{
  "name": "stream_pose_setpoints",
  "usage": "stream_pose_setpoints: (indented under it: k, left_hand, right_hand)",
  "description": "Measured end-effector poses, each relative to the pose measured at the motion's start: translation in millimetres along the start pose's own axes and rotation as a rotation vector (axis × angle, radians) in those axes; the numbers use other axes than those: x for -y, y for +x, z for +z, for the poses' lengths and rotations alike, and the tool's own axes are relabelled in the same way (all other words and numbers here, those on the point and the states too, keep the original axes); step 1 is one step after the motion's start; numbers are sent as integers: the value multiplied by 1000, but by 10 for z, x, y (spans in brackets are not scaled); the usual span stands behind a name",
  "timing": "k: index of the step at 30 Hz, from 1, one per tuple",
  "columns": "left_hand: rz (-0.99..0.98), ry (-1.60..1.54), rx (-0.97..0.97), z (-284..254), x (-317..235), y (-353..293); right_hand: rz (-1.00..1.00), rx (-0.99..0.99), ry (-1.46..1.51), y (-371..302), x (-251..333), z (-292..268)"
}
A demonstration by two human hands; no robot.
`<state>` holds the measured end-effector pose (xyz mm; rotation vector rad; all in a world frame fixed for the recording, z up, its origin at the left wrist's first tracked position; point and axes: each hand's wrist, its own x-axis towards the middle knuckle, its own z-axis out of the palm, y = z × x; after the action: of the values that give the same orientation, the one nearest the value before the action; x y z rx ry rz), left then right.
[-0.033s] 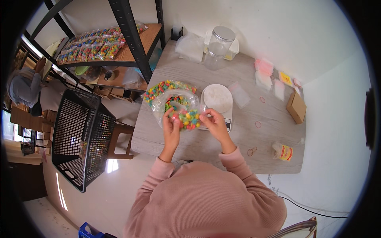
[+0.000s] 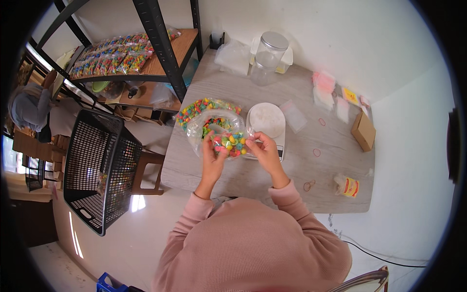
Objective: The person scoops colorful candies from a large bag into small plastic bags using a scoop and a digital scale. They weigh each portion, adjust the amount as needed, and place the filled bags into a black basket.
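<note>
Fingers: both hands pinch one small clear bag of coloured candy (image 2: 228,143); the left hand (image 2: 212,156) grips its left edge, the right hand (image 2: 262,148) its right edge, fingertips (image 2: 251,142) narrowed on the plastic.
Where the bag is: held just above the near edge of the grey table (image 2: 272,185), between the two hands, in front of the person's chest.
Key relation: the bag's long axis runs left to right from one hand to the other; both hands touch it, neither nearer. The white scale (image 2: 265,121) lies just beyond the right hand, the large open bag of candy (image 2: 206,114) just beyond the left.
Counts, candy: one small bag in hand, one large bag on the table, many filled packs on the shelf (image 2: 116,56) at far left.
Counts, other: one scale, one clear lidded jar (image 2: 266,56), one small brown box (image 2: 364,130), one small yellow-and-red container (image 2: 346,186), about three rubber bands (image 2: 316,152) loose on the table, a few empty clear bags (image 2: 295,115).
Beside the table: one black plastic basket (image 2: 97,168) on the floor, at the person's left.
</note>
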<state>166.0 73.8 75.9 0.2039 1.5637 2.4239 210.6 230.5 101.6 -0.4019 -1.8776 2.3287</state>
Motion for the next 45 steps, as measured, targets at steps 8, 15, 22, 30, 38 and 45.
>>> stream_pose_setpoints:
  k: [8, 15, 22, 30, 38, 45]
  left_hand:
    - [-225, -170, 151, -51, -15, 60]
    - [69, 107, 115, -166, -31, 137]
    - [126, 183, -119, -702, -315, 189]
    - [55, 191, -202, -904, -291, 111]
    - [36, 176, -199, -873, -279, 111]
    - [35, 177, -218, -843, -306, 127]
  right_hand:
    - [-59, 82, -128, 77, 29, -46]
    - [-111, -80, -224, 176, -44, -369]
    - [-32, -569, 72, 719, -436, -1331]
    - [-89, -772, -434, 741, -878, -1553]
    - [-102, -1034, -438, 591, -1051, -1664]
    - [-87, -1074, -347, 506, -1129, -1699]
